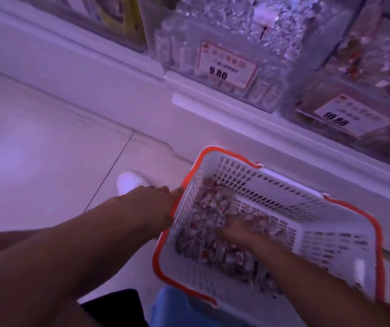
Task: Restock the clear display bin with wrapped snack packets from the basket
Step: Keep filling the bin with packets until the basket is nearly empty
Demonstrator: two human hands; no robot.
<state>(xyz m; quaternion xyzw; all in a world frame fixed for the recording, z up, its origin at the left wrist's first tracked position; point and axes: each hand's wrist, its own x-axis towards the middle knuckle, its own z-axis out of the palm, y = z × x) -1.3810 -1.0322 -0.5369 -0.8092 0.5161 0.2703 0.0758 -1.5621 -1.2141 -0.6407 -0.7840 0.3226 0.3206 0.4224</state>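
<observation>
1. The left hand (156,204) is clenched on the near-left rim of the basket (330,234), fingers hooked over the orange edge; judged from the tilt, this grip steadies the basket and tips it toward the person so the contents slide within reach.
2. The right hand (238,228) is sunk into the heap of snack packets (213,208) inside the basket, fingers spread and curling among them; blur hides whether the grip has closed on any packet, so I cannot tell.
3. The basket is white perforated plastic with an orange rim; it is held low in front of the shelf ledge (213,102), seemingly against the person's lap or knee, which keeps the lift up to the bin short.
4. The snack packets are small, crinkled and shiny, pale wrappers flecked with red; they lie loose and jumbled across the basket floor, thickest toward the left hand's side.
5. The clear display bin (224,50) stands on the shelf above, behind a price tag (227,64); it already holds glittering wrapped pieces, well apart from the basket; a second bin (366,86) with reddish stock sits just beside it on the right.
</observation>
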